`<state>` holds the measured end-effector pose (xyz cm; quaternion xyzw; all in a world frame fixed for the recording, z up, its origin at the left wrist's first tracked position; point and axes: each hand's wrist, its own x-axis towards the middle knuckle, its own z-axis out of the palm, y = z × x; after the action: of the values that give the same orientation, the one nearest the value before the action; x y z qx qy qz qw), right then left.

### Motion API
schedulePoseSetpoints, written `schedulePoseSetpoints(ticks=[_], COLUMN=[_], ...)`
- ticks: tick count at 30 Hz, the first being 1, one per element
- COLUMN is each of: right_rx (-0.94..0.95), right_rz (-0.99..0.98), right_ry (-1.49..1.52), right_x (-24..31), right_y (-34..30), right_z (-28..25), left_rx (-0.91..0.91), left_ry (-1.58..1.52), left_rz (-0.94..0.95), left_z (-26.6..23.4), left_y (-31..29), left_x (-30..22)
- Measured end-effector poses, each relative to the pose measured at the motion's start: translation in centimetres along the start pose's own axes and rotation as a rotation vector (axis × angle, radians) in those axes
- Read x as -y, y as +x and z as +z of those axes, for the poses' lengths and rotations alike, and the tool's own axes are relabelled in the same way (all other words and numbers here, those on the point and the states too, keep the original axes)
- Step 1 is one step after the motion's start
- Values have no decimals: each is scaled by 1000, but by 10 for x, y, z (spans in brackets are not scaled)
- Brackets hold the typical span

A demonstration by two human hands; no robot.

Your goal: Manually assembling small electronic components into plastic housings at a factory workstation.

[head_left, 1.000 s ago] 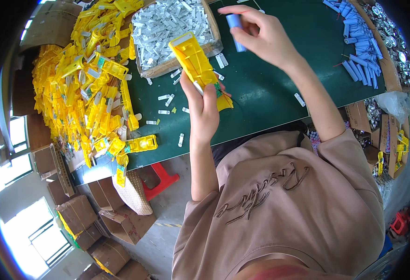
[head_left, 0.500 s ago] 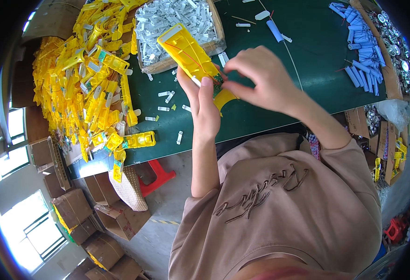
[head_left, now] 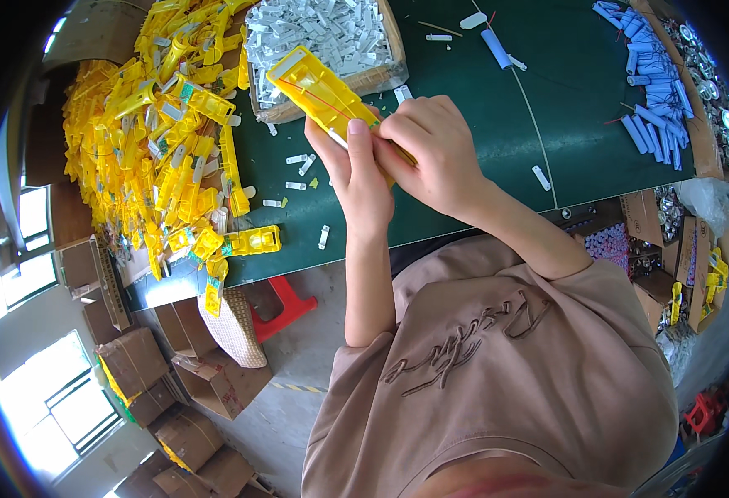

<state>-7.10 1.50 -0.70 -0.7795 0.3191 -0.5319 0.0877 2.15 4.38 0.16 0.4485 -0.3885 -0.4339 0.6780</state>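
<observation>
A yellow plastic housing, its hollow side up with a thin red wire inside, is held over the near part of the table. My left hand wraps round it from below, thumb pressed on its edge. Closed fingers of my right hand press at the housing's near end, covering that end and whatever lies under the fingertips. Left of my hands, several small white plastic pieces lie loose on the green table.
A large heap of yellow housings fills the table's left side. Behind my hands stands a cardboard box of white pieces. One blue cylindrical cell lies at the back; a pile of wired blue cells sits at right, beside shiny round metal parts.
My right hand has come in closer, from pinching near the housing's end to pressing on it. The housing has shifted slightly left. A white piece now shows on the table at right.
</observation>
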Motion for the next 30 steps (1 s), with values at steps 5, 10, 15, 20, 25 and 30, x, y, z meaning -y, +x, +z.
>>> schedulePoseSetpoints(ticks=[5, 10, 15, 20, 25, 30], right_rx=[26, 265, 671, 809, 614, 531], right_rz=[-91, -38, -262, -575, -359, 60], right_ry=[-5, 140, -547, -622, -492, 17], right_x=[-4, -34, -158, -191, -161, -54], right_y=[2, 12, 41, 41, 50, 57], right_z=[3, -36, -95, -94, -89, -74], left_rx=[-24, 32, 147, 183, 180, 236], left_ry=[-116, -77, -15, -32, 47, 98], left_rz=[-30, -72, -112, -107, -120, -110], left_z=[-1, -15, -9, -12, -8, 4], left_y=[6, 5, 1, 1, 0, 0], left_x=[1, 2, -3, 4, 1, 4])
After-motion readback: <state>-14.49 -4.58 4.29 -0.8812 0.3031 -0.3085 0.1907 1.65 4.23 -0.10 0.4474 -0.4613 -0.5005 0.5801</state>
